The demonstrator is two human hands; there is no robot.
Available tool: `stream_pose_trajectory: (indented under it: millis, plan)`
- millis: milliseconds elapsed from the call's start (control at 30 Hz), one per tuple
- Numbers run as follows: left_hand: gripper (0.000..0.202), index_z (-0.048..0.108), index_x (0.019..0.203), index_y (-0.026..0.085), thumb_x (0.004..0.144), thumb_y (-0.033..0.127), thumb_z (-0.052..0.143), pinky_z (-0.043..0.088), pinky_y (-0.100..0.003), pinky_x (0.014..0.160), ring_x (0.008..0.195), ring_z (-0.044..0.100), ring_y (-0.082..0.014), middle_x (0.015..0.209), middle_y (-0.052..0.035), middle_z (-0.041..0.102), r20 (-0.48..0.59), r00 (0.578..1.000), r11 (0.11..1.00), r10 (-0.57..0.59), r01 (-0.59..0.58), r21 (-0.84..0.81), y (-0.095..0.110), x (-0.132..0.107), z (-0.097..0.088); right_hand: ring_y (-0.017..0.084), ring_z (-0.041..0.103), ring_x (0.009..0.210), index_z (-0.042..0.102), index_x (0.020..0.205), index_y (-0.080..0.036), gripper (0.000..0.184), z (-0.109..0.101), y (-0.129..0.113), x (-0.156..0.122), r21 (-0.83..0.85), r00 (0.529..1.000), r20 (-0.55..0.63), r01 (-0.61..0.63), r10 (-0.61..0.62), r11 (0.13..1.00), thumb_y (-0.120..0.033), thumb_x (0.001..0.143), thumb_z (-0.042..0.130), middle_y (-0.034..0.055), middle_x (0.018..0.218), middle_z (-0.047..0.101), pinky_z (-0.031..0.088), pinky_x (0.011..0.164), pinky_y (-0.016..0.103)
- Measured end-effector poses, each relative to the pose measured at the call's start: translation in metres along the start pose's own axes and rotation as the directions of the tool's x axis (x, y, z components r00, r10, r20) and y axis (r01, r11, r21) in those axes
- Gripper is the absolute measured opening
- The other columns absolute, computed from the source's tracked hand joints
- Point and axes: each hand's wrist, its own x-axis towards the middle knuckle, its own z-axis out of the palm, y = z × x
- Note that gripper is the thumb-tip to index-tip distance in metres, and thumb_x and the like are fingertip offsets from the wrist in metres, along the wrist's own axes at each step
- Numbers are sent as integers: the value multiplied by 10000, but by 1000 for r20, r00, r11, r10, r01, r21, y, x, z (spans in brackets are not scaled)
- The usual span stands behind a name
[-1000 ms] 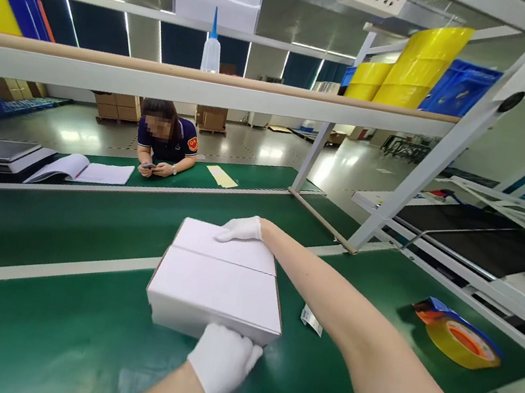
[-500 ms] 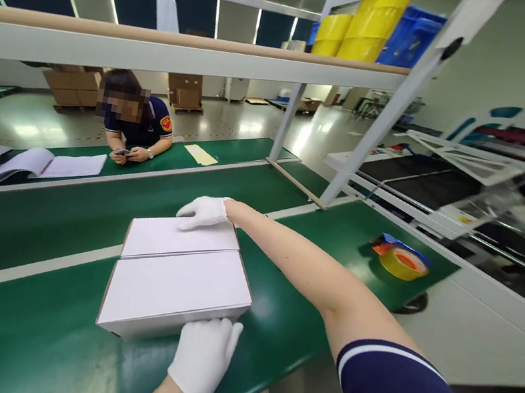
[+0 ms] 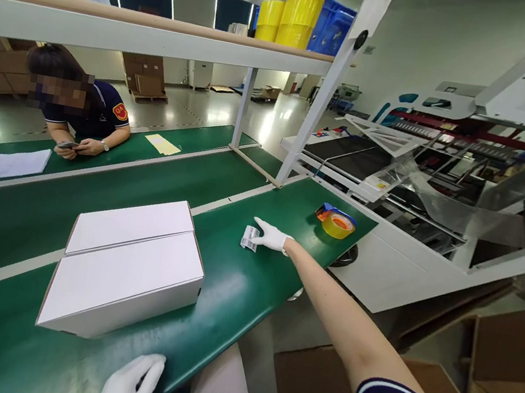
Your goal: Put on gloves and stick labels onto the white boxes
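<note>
My right hand [image 3: 272, 235], in a white glove, reaches out over the green table. Its fingers are on a small white printed label [image 3: 249, 237] with dark markings, and the label's lower edge shows beyond them. In the lower middle, my left hand [image 3: 133, 382], also gloved in white, is loosely curled near the table's front edge. The thumb and fingertips come together around a small gap, and nothing shows in them. A closed white box [image 3: 128, 268] with a seam across its top lies left of my right hand, apart from both hands.
A tape dispenser with yellow tape [image 3: 337, 223] lies at the table's right end. Across the green table [image 3: 234, 300], a person [image 3: 88, 108] holds a phone beside an open notebook [image 3: 8, 168]. Overhead, a shelf [image 3: 167, 44] carries yellow tape rolls [image 3: 303, 7]. Cardboard boxes [image 3: 514, 349] stand lower right.
Both hands have left the white box. My right hand has gone right to the label; my left hand has drawn back toward me. The view has turned to the right.
</note>
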Motion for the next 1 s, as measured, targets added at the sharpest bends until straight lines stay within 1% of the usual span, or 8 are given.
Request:
stream_pose_trajectory:
  millis: [133, 267, 367, 500, 600, 767, 900, 1000]
  plan:
    - [483, 777, 1090, 258, 971, 549, 411, 449, -347, 1118, 1203, 622, -232, 1232, -23, 694, 105, 993, 997, -55, 50, 50, 11, 7, -3, 367, 420, 1409, 259, 1625, -268, 1100, 12, -10, 16, -16, 999, -53, 3, -3, 1000, -332, 668, 797, 145, 1517, 435, 343, 1216, 530]
    - [585, 750, 1155, 232, 965, 613, 350, 391, -379, 1168, 1272, 569, -230, 1307, -27, 652, 96, 986, 990, -139, 135, 45, 2, 7, -2, 265, 592, 1199, 510, 1460, -122, 753, 13, -32, -13, 140, 990, -135, -8, 27, 990, -229, 738, 692, 160, 1322, 598, 486, 1092, 398]
    - [555, 745, 1158, 225, 962, 599, 386, 380, -384, 1173, 1272, 562, -231, 1309, -29, 650, 103, 984, 989, -146, 145, 17, 8, 2, -2, 192, 637, 1122, 590, 1313, -127, 502, 22, -41, -64, 281, 981, -196, 45, 12, 959, -292, 840, 598, 100, 1257, 650, 516, 1071, 342]
    - [517, 752, 1155, 221, 958, 578, 433, 390, -420, 1168, 1202, 590, -250, 1240, -67, 674, 29, 999, 998, -33, 35, -54, 43, -10, -2, 146, 623, 1221, 468, 1417, -148, 633, 56, -60, -156, 564, 974, -213, 183, -73, 805, -399, 859, 632, 81, 1371, 602, 512, 1122, 287]
    - [636, 589, 1426, 192, 883, 524, 589, 337, -458, 1220, 1350, 483, -282, 1441, -102, 541, -126, 992, 986, 23, -44, -161, 82, -20, -3, 173, 627, 1235, 470, 1406, -187, 671, 87, -86, -223, 731, 985, -112, 173, -134, 660, -437, 827, 698, 68, 1352, 617, 504, 1147, 357]
    - [982, 296, 1602, 277, 753, 305, 789, 470, -352, 1121, 1370, 481, -233, 1597, -63, 368, -108, 994, 835, -16, -46, -548, 124, -19, -4, 161, 613, 1264, 488, 1414, -266, 691, 124, -125, -275, 749, 986, 70, 48, -150, 661, -474, 800, 728, 25, 1359, 608, 501, 1172, 350]
    - [409, 671, 1237, 174, 880, 365, 736, 531, -295, 951, 1051, 635, -182, 1179, -64, 681, -103, 993, 780, -50, -25, -625, 103, -16, -11, 157, 626, 1223, 486, 1423, -258, 706, 132, -151, -281, 718, 960, 145, 65, -240, 693, -467, 790, 719, 46, 1338, 605, 572, 1062, 277]
    - [232, 699, 981, 146, 906, 365, 710, 527, -316, 914, 994, 625, -198, 1069, -67, 678, -150, 987, 791, -51, -52, -610, 61, -22, -38, 138, 670, 981, 549, 1361, -224, 685, 117, -168, -279, 728, 966, 45, 142, -253, 671, -499, 755, 712, 64, 1122, 664, 612, 891, 256]
